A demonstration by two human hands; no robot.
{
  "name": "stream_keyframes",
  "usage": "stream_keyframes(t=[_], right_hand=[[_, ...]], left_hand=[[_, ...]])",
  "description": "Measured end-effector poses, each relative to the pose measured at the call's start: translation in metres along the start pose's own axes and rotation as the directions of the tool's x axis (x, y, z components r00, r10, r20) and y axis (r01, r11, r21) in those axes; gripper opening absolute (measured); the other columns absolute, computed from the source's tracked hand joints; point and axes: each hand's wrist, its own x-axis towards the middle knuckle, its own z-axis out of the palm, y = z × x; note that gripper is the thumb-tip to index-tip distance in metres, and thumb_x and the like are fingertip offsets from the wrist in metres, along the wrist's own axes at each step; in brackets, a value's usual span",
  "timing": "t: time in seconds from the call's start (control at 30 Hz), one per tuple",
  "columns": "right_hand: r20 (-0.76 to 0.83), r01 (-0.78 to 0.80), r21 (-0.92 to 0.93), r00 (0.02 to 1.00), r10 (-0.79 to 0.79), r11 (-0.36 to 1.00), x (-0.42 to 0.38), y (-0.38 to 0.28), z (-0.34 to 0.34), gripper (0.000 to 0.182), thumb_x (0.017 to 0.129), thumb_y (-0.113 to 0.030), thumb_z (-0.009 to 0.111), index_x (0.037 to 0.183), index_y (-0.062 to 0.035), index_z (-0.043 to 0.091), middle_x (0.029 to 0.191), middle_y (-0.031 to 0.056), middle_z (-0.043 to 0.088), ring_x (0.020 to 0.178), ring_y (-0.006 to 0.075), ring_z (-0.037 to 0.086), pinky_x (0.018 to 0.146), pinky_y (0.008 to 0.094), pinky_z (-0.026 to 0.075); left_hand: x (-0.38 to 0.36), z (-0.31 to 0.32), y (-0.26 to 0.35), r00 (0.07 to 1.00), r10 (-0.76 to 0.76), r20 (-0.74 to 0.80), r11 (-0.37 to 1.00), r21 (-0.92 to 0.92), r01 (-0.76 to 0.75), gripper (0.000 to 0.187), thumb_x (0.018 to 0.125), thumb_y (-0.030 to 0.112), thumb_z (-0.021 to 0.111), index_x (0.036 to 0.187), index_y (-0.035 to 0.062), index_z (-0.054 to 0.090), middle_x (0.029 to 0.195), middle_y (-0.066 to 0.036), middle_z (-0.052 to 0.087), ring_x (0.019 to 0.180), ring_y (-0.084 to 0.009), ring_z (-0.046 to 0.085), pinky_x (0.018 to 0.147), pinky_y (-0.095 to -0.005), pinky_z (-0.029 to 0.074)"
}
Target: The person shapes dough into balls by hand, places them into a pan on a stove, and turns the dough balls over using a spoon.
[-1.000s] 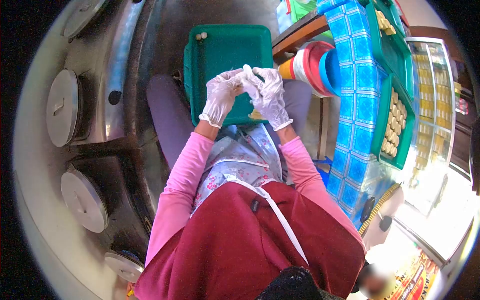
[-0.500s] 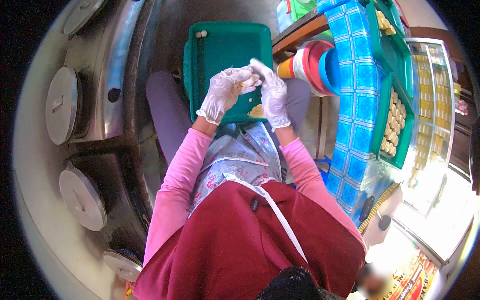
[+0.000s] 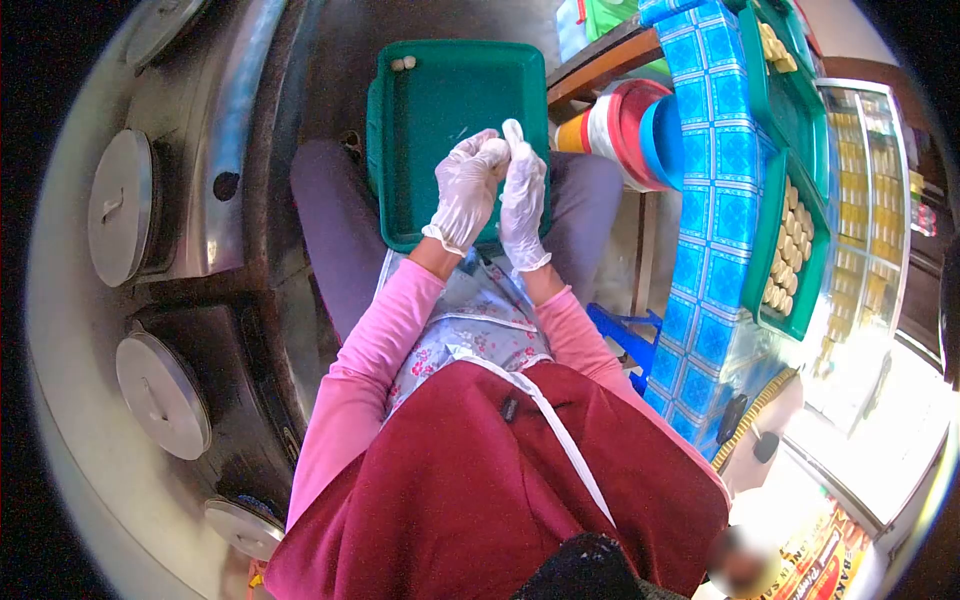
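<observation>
Both hands wear thin white gloves and meet above a green tray (image 3: 430, 75) on the lap. My left hand (image 3: 467, 188) has its fingers curled, and its fingertips press against my right hand. My right hand (image 3: 523, 195) is closed too, with one finger pointing up. Whatever lies between the fingers is hidden. Two small pale balls (image 3: 403, 63) rest in the tray's far left corner.
On the left stand pots with metal lids (image 3: 121, 208). A table with a blue checked cloth (image 3: 703, 205) is on the right, bearing green trays (image 3: 818, 245) of pale pieces (image 3: 790, 235). Red and blue round containers (image 3: 660, 140) sit beneath its edge.
My two hands have come closer together, the right one moving left and down. They now cover the tray's near edge, where a pale lump was visible.
</observation>
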Motion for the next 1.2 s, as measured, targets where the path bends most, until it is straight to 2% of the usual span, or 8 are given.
stream_keyframes(t=[0.07, 0.17, 0.5, 0.77, 0.9, 1.03, 1.13, 1.2], right_hand=[[0.19, -0.445, 0.525, 0.892, 0.41, 0.726, 0.02, -0.02, -0.002, 0.069, 0.105, -0.056, 0.028, 0.137, -0.0016, 0.055, 0.131, 0.0095, 0.06, 0.116, 0.02, 0.056, 0.106, 0.0325, 0.038], [0.491, -0.677, 0.589, 0.733, 0.47, 0.441, 0.034, 0.013, -0.008, 0.086, 0.099, -0.069, 0.022, 0.129, 0.0021, 0.061, 0.129, 0.0088, 0.06, 0.108, 0.016, 0.059, 0.1, 0.0298, 0.043], [0.275, -0.505, 0.706, 0.841, 0.466, 0.497, -0.003, 0.001, -0.013, 0.035, 0.096, -0.013, 0.062, 0.129, -0.002, 0.063, 0.122, 0.0086, 0.068, 0.104, 0.0122, 0.063, 0.088, 0.0257, 0.048], [0.16, 0.127, -0.246, 0.983, -0.089, 0.961, 0.001, 0.002, -0.029, 0.037, 0.091, -0.015, 0.066, 0.127, -0.0092, 0.066, 0.118, 0.0114, 0.068, 0.106, 0.0258, 0.059, 0.095, 0.0367, 0.046], [0.226, -0.019, 0.057, 0.974, 0.005, 0.998, 0.008, 0.003, -0.039, 0.033, 0.09, -0.014, 0.066, 0.121, -0.0037, 0.068, 0.116, 0.0106, 0.069, 0.103, 0.0202, 0.063, 0.09, 0.0327, 0.05], [0.52, -0.588, 0.808, 0.748, 0.413, 0.047, 0.009, 0.029, -0.019, 0.031, 0.092, -0.013, 0.064, 0.12, 0.0026, 0.064, 0.114, 0.0105, 0.068, 0.101, 0.0196, 0.065, 0.091, 0.0321, 0.051], [0.5, -0.573, 0.819, 0.73, 0.465, 0.019, 0.009, 0.038, -0.009, 0.029, 0.093, -0.013, 0.064, 0.117, 0.0014, 0.066, 0.115, 0.0106, 0.068, 0.099, 0.0198, 0.065, 0.09, 0.0318, 0.052], [0.139, -0.373, 0.674, 0.912, 0.386, 0.638, 0.001, 0.027, -0.001, 0.028, 0.097, -0.017, 0.059, 0.119, -0.002, 0.067, 0.114, 0.0097, 0.069, 0.103, 0.0213, 0.063, 0.093, 0.0338, 0.048]], left_hand=[[-0.004, 0.001, 0.0, 0.996, 0.008, 0.087, 0.999, -0.044, -0.004, 0.017, 0.095, 0.013, 0.063, 0.106, 0.0, 0.063, 0.101, -0.01, 0.067, 0.084, -0.0202, 0.068, 0.073, -0.0322, 0.055], [-0.001, -0.018, 0.017, 0.967, -0.252, 0.024, 0.966, 0.063, 0.25, 0.026, 0.096, 0.026, 0.064, 0.11, 0.0043, 0.064, 0.107, -0.01, 0.068, 0.089, -0.021, 0.067, 0.073, -0.0309, 0.053], [-0.007, -0.003, 0.017, 0.986, -0.131, -0.107, 0.99, 0.028, 0.135, 0.024, 0.092, 0.007, 0.066, 0.115, 0.0001, 0.064, 0.104, -0.011, 0.069, 0.092, -0.0214, 0.068, 0.077, -0.0321, 0.056], [-0.002, -0.017, 0.009, 0.981, -0.144, -0.129, 0.966, 0.195, 0.167, 0.024, 0.091, 0.005, 0.066, 0.114, -0.0006, 0.064, 0.104, -0.009, 0.069, 0.088, -0.0197, 0.068, 0.079, -0.0317, 0.056], [-0.006, -0.008, 0.014, 0.979, -0.172, -0.11, 0.971, 0.146, 0.187, 0.021, 0.089, 0.002, 0.067, 0.109, -0.0023, 0.064, 0.097, -0.009, 0.069, 0.083, -0.0188, 0.068, 0.077, -0.0302, 0.057], [-0.001, -0.008, 0.004, 0.998, -0.056, 0.027, 0.99, 0.13, 0.052, 0.022, 0.088, -0.001, 0.068, 0.109, -0.0039, 0.065, 0.098, -0.01, 0.069, 0.083, -0.0191, 0.068, 0.078, -0.0301, 0.057], [-0.001, -0.007, -0.002, 0.999, 0.02, -0.031, 0.993, 0.12, -0.016, 0.025, 0.088, 0.0, 0.067, 0.112, -0.0056, 0.064, 0.101, -0.011, 0.069, 0.088, -0.02, 0.069, 0.081, -0.0314, 0.058], [-0.005, -0.004, 0.006, 1.0, -0.014, -0.008, 0.996, 0.086, 0.015, 0.026, 0.088, 0.0, 0.067, 0.114, -0.0059, 0.063, 0.102, -0.012, 0.069, 0.09, -0.0205, 0.069, 0.083, -0.0319, 0.058]])
